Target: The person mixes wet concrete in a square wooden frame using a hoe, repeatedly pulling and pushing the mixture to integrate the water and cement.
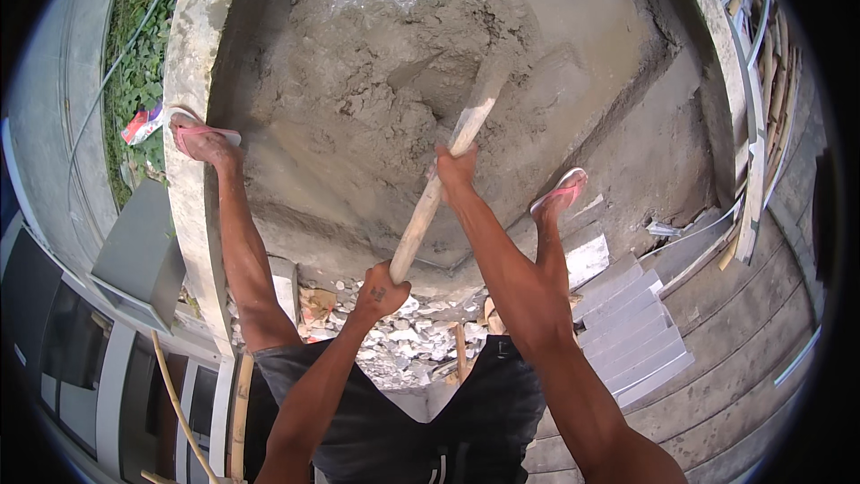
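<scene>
My left hand (385, 291) is closed round the lower end of a long wooden tool handle (418, 229). Farther up the same handle, my right hand (455, 170) grips it too. The handle slants up and to the right, its far part coated in grey mud. Its far end reaches into thick, wet cement mix (358, 116), which hides the tool's head, so I cannot tell the kind. The mix is lumpy in the middle, with watery grey liquid round it.
A concrete wall (193, 45) bounds the mix at left; my left sandalled foot (204, 139) rests on it. My right sandalled foot (560, 194) is at the near right edge. Broken rubble (408, 341) lies between my legs, grey strips (636, 336) at right, wooden sticks (778, 99) beyond.
</scene>
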### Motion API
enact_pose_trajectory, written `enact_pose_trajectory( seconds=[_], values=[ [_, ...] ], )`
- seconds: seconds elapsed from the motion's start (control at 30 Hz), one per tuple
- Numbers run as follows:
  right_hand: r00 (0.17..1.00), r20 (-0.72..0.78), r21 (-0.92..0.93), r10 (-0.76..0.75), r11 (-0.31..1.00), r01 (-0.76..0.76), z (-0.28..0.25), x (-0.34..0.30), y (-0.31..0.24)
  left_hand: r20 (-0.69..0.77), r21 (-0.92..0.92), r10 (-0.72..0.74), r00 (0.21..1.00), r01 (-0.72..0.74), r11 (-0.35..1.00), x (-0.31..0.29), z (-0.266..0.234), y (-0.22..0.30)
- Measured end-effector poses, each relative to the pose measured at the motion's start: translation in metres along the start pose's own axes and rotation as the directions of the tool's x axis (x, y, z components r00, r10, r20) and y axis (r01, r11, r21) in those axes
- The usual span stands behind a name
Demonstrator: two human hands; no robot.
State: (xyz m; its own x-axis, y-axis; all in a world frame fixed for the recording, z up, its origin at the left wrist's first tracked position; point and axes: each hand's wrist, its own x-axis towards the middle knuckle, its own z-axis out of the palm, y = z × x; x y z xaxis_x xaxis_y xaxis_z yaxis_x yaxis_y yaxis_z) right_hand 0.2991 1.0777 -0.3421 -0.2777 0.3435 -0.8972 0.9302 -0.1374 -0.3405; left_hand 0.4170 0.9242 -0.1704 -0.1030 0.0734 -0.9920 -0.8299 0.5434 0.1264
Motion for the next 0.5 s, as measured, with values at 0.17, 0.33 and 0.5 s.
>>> enact_pose_trajectory(
  seconds=[0.17,0.33,0.5],
  values=[
    [0.994,0.077,0.126,-0.075,0.99,0.065,0.0,-0.087,-0.046,-0.085,-0.012,0.093,0.992,-0.094,0.996,-0.042,-0.004,-0.029],
    [0.984,0.109,0.148,-0.144,0.981,0.127,0.011,-0.114,-0.095,-0.145,-0.167,0.178,0.973,-0.201,0.965,-0.07,-0.015,-0.005],
    [0.935,0.295,0.166,-0.2,0.974,0.156,0.103,-0.089,-0.141,-0.309,-0.271,0.241,0.92,-0.328,0.905,-0.05,-0.08,0.012]
  ],
)
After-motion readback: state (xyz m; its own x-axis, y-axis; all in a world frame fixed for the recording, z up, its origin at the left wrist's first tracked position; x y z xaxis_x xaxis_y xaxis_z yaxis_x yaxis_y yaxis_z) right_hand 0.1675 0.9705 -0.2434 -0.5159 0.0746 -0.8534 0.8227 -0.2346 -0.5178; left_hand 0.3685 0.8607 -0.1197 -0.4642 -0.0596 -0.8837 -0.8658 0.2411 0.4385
